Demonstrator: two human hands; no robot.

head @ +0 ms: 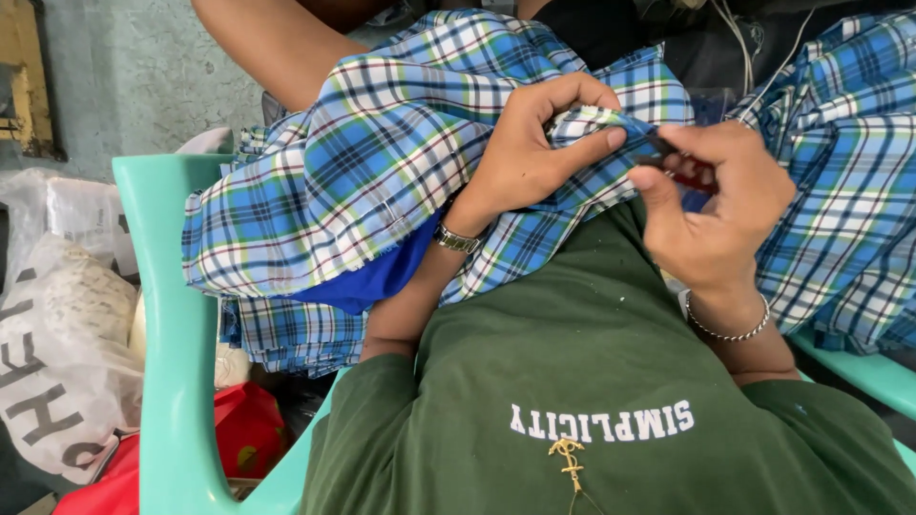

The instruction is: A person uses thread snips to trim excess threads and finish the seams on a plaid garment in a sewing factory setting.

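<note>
A blue, white and green plaid cloth (pixel 363 172) lies bunched over my lap. My left hand (pixel 534 143), with a wristwatch on the wrist, pinches a fold of this cloth at its upper edge. My right hand (pixel 716 210), wearing a chain bracelet, holds a small dark tool with red on it (pixel 682 167) against that same fold, right beside my left thumb. The tool's tip is hidden between the fingers and the cloth. A plain blue lining (pixel 367 281) shows under the plaid.
I sit in a teal plastic chair (pixel 176 381). White plastic bags (pixel 57 353) and a red bag (pixel 243 429) lie on the floor at the left. More plaid cloth (pixel 849 191) hangs at the right. A bare leg (pixel 267 43) shows at the top.
</note>
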